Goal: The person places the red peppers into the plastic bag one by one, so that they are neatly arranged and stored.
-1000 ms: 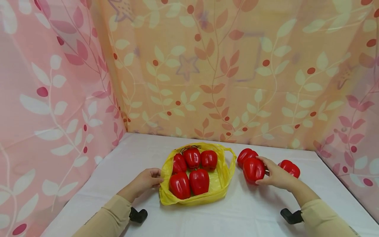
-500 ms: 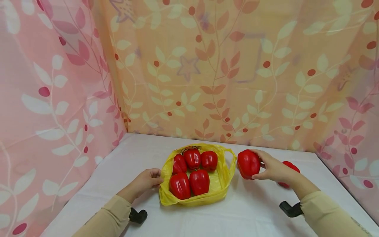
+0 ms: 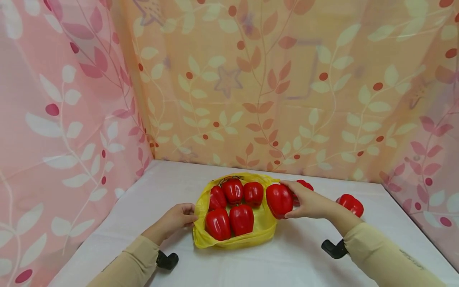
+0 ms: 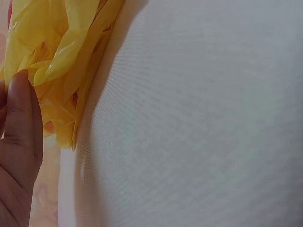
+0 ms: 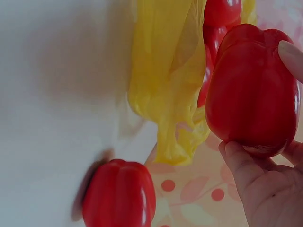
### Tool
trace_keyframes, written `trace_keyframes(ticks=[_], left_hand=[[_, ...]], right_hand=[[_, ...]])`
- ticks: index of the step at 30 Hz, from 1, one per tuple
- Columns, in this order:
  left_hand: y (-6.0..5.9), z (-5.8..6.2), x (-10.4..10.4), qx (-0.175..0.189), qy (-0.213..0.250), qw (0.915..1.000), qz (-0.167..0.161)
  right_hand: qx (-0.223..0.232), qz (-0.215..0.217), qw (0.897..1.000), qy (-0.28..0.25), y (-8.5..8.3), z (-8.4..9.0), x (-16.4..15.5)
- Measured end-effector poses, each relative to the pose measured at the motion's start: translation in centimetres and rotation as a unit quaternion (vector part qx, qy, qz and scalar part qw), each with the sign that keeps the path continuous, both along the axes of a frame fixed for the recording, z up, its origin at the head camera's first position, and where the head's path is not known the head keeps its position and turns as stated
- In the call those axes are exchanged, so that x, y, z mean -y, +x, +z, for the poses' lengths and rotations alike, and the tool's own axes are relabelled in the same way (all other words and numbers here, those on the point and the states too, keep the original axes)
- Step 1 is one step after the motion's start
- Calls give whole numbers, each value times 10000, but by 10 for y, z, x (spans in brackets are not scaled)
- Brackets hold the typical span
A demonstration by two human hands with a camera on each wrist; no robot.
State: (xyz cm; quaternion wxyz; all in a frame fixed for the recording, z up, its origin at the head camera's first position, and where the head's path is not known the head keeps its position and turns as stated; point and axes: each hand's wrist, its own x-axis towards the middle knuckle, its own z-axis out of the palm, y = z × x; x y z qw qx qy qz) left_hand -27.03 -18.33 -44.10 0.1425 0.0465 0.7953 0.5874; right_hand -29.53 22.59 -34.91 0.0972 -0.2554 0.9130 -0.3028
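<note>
My right hand point(image 3: 311, 204) has its fingers and thumb curled round a red pepper point(image 3: 279, 200), carrying it in the air just over the right rim of the yellow bag point(image 3: 267, 223), which lies open on the white desk point(image 3: 294, 259). In the right wrist view my fingertips point(image 5: 235, 156) cup the pepper's point(image 5: 251, 90) blunt end while another finger rests on its upper side. My left hand point(image 3: 175, 218) pinches the bag's near left edge, and the left wrist view shows one finger point(image 4: 20, 118) pressed against the crumpled yellow film point(image 4: 52, 56). Five peppers point(image 3: 241, 219) already sit inside the bag. Two more lie on the desk to the right: one point(image 3: 350, 204) well clear of my wrist, another point(image 3: 305, 185) mostly hidden behind my hand. I judge the pepper to be light, hollow and firm, with a glossy skin that could slip, so a wide grip across its shoulders suits it. The bag is thin and limp, and its rim folds easily unless held.
</note>
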Motion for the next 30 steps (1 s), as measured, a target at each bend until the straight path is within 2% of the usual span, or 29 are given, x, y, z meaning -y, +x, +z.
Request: trace_keyframes(ticks=[7, 16, 30], left_hand=[[1, 2, 0, 4, -12, 10000, 11], [3, 4, 1, 26, -58, 9999, 81], [2, 3, 2, -14, -147, 9999, 72]], right_hand=[[-192, 23, 9993, 328, -3, -1, 19], [80, 69, 9992, 386, -6, -9, 37], [251, -13, 9983, 523, -7, -22, 48]])
